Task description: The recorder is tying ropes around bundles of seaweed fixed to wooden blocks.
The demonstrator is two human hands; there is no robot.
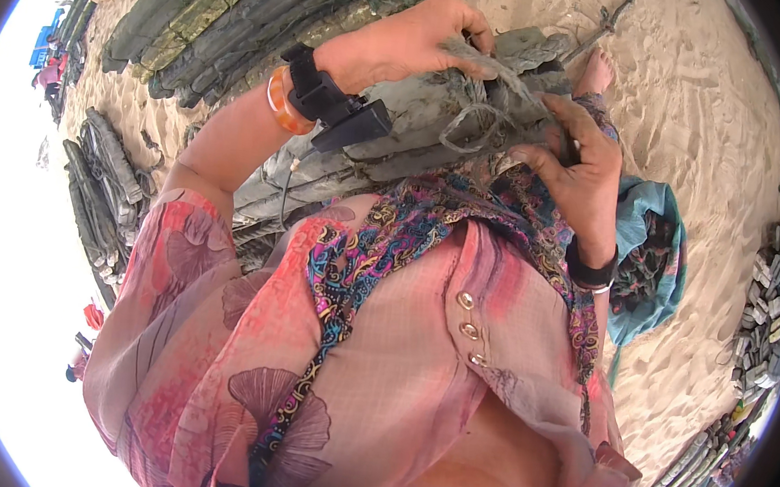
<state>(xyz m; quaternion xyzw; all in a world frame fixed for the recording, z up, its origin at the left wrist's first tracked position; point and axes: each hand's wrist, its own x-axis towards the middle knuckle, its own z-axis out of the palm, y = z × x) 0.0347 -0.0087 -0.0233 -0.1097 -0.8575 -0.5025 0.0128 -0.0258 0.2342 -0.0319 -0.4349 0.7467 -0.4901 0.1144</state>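
My left hand, with a black strap and an orange bracelet at the wrist, is closed on a frayed grey rope. The rope runs right to my right hand, whose thumb and fingers curl in a pinch around its other part. A loose loop of it hangs between the hands. Under both hands lies a bundle of long, grey, mud-coated pieces, across my lap. The right fingertips are partly hidden, so the exact grip there is hard to see.
A larger stack of long grey-green pieces lies beyond my left arm, and a smaller pile sits further left. At my right stands a blue-green sack with dark tangled contents. Grey blocks line the sand at far right.
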